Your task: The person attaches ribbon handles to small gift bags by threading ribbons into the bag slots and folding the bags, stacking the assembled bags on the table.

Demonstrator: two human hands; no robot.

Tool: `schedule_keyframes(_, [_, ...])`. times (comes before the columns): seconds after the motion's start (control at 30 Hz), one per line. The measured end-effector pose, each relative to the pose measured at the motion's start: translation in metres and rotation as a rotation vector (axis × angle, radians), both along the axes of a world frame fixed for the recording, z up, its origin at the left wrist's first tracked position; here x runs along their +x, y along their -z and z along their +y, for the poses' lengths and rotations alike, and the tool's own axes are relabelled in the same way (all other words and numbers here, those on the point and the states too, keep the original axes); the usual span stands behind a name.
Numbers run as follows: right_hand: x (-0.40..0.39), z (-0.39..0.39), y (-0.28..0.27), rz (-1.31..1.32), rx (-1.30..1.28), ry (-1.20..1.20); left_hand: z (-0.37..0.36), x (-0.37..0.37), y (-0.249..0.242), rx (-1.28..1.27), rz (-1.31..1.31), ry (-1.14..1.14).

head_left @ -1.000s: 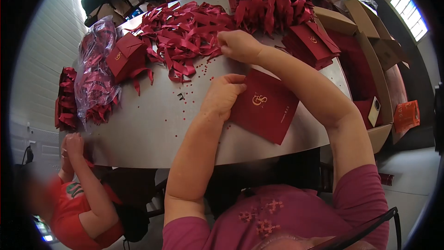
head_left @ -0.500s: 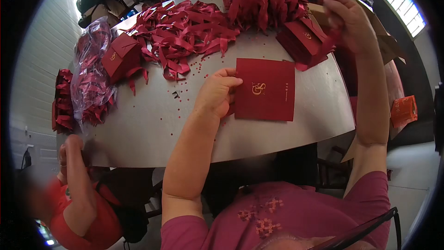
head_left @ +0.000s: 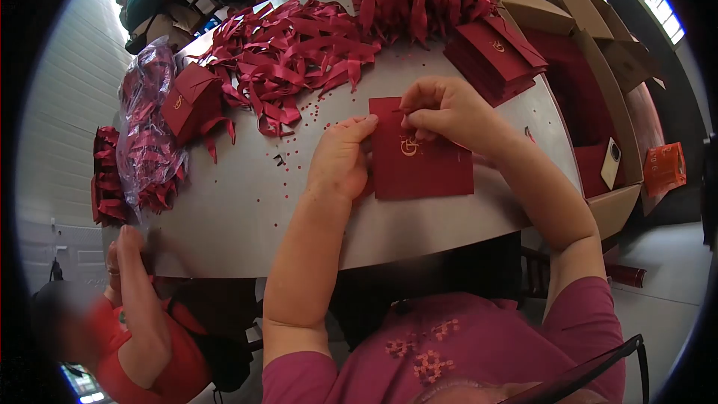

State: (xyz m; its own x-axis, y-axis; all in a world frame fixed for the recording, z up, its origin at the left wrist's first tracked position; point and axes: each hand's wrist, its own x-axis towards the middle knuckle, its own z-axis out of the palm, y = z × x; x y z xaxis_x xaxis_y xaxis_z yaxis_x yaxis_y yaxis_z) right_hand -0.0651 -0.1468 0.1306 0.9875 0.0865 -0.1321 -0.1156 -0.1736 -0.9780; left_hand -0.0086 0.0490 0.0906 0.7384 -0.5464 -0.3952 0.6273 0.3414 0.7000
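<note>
A dark red card envelope with gold print (head_left: 437, 168) stands at the middle of the near table side. My left hand (head_left: 342, 153) is closed on its left edge, thumb in front. Over its upper part, my right hand (head_left: 441, 108) has thumb and fingers pinched together near the gold logo; what they hold is too small to make out. Behind them lies a tangled heap of red ribbons (head_left: 299, 37). To the right is a stack of red envelopes (head_left: 497, 56).
At the right stands an open cardboard box (head_left: 617, 206) with a phone (head_left: 611, 163) in it. Ribboned bags (head_left: 422, 0) stand at the back. A plastic-wrapped bundle (head_left: 149, 127) and a red envelope (head_left: 187, 101) lie left. A co-worker (head_left: 149, 344) sits at the lower left.
My right hand has come down from the upper right to the envelope's front. The ribbon that trailed from it no longer shows there. My left hand still holds the envelope.
</note>
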Motion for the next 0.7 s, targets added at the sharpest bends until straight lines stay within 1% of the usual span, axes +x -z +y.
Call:
schedule_keyframes(0.07, [0.004, 0.001, 0.010, 0.017, 0.009, -0.013, 0.001, 0.001, 0.001, 0.017, 0.016, 0.019])
schedule_keyframes(0.13, [0.008, 0.000, 0.019, 0.048, 0.245, -0.018, 0.002, 0.001, 0.003, 0.010, 0.017, -0.010])
schedule_keyframes(0.27, [0.008, -0.004, 0.034, 0.046, 0.329, -0.006, 0.000, -0.001, 0.002, -0.042, 0.009, 0.022])
schedule_keyframes(0.37, [0.004, -0.003, 0.039, -0.011, 0.306, -0.015, -0.005, -0.003, 0.000, -0.072, 0.012, 0.031])
schedule_keyframes(0.43, [0.002, 0.001, 0.041, -0.134, 0.268, 0.020, -0.004, -0.006, -0.001, -0.092, -0.025, -0.006])
schedule_keyframes(0.57, [-0.005, 0.007, 0.037, -0.201, 0.244, 0.065, -0.003, -0.007, -0.001, -0.148, -0.061, 0.009])
schedule_keyframes(0.63, [-0.006, 0.007, 0.036, -0.325, -0.020, 0.073, -0.004, -0.007, -0.004, -0.165, -0.104, 0.018])
schedule_keyframes(0.67, [-0.006, 0.008, 0.037, -0.330, -0.016, 0.075, -0.004, -0.009, -0.005, -0.161, -0.108, 0.020])
schedule_keyframes(0.7, [-0.006, 0.009, 0.038, -0.370, -0.132, 0.128, -0.006, -0.011, -0.005, -0.092, -0.219, -0.006])
